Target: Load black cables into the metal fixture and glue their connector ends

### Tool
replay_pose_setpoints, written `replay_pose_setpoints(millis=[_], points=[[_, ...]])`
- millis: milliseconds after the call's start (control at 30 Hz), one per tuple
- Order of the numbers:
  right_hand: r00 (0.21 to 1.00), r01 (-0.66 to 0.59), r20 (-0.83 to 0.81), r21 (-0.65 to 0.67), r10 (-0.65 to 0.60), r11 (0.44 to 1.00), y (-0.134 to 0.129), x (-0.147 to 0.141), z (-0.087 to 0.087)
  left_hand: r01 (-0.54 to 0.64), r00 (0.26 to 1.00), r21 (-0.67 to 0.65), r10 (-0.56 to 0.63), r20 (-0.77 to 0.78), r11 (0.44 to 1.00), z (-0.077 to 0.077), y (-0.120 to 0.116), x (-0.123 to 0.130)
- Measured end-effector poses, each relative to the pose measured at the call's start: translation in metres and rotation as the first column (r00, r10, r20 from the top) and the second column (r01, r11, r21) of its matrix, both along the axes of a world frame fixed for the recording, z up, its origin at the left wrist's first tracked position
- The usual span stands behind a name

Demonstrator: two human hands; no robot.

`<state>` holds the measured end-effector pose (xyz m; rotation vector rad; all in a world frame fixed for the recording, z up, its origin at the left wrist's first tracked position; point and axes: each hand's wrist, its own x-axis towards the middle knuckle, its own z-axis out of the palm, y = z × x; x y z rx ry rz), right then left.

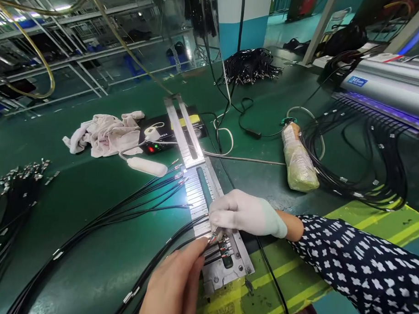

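A slotted metal fixture (212, 280) lies on the bench in front of me, with black cable ends set in its lower slots. My right hand (243, 213), in a white glove, is closed in a pinch over the fixture, at a small metal connector (219, 231). My bare left hand (178, 277) is closed too, its fingertips at the stripped end of a black cable (182, 234) just below the glove. The fingers partly hide the connector and cable end. More black cables (135, 205) reach the fixture's upper slots from the left.
A control box (155, 147) with red and green lights stands behind, beside a crumpled cloth (110, 133). Right of it lies a plastic-wrapped bundle (299, 158). Cables run to a silver machine (390, 83) with purple light. A cable pile (252, 67) lies at the back.
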<state>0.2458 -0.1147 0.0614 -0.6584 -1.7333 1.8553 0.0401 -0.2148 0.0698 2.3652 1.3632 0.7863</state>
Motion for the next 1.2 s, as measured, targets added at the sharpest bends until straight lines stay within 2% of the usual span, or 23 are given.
replay_pose_setpoints(millis=[133, 233, 333, 467, 600, 733, 900, 1200], points=[[0.998, -0.047, -0.027, 0.027, 0.048, 0.999, 0.001, 0.001, 0.001, -0.028, 0.999, 0.053, 0.03, -0.038, 0.998, -0.017, -0.007, -0.005], [0.999, -0.039, 0.014, 0.063, 0.038, 0.997, 0.001, 0.0, 0.003, -0.049, 0.997, 0.126, 0.055, -0.047, 0.991, -0.025, -0.01, -0.005], [0.996, -0.022, 0.089, -0.006, 0.023, 1.0, 0.0, -0.001, 0.003, 0.057, 0.997, 0.152, -0.048, -0.058, 0.987, -0.027, -0.008, -0.001], [0.991, -0.055, 0.123, -0.042, 0.06, 0.998, -0.001, -0.002, 0.002, 0.195, 0.978, 0.248, -0.168, -0.125, 0.949, -0.026, -0.005, 0.004], [0.988, -0.082, 0.128, -0.038, 0.086, 0.996, -0.002, -0.001, 0.0, 0.203, 0.977, 0.322, -0.17, -0.127, 0.925, -0.025, -0.005, 0.008], [0.987, -0.085, 0.136, 0.002, 0.084, 0.996, -0.003, -0.001, 0.001, 0.163, 0.985, 0.295, -0.141, -0.095, 0.941, -0.025, -0.005, 0.009], [0.985, -0.081, 0.15, -0.023, 0.084, 0.996, -0.005, -0.002, 0.004, 0.175, 0.984, 0.287, -0.158, -0.082, 0.942, -0.025, -0.004, 0.01], [0.967, -0.104, 0.238, 0.048, 0.09, 0.993, -0.005, -0.003, 0.0, 0.18, 0.982, 0.236, -0.163, -0.092, 0.955, -0.023, -0.006, 0.009]])
